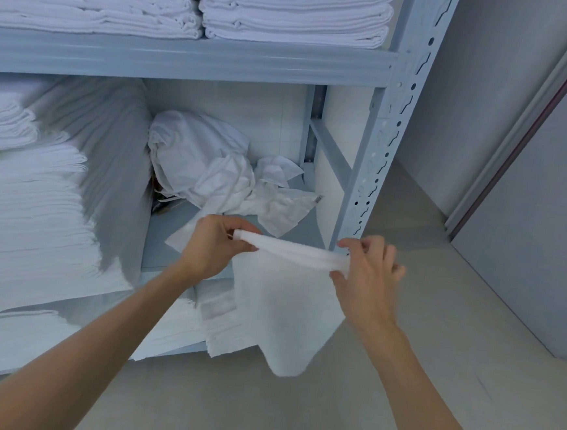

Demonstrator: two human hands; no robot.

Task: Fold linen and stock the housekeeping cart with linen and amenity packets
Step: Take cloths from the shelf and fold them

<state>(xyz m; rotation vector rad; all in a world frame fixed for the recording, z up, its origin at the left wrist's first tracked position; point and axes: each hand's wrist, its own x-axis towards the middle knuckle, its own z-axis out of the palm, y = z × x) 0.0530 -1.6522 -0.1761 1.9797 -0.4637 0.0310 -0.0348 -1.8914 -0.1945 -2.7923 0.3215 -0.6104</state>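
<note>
A small white towel (285, 303) hangs in the air in front of the metal shelving unit (185, 59). My left hand (213, 243) grips its upper left end, and my right hand (367, 272) pinches its upper right end. The top edge is bunched and stretched level between both hands. The rest of the cloth droops to a corner below. No cart or amenity packets are in view.
Folded white linen stacks (32, 195) fill the middle shelf's left side, with more stacks (291, 15) on the shelf above. A crumpled white sheet (211, 168) lies at the middle shelf's back. Lower linen (178, 328) sits below. A grey wall and sliding door (531, 200) stand at right.
</note>
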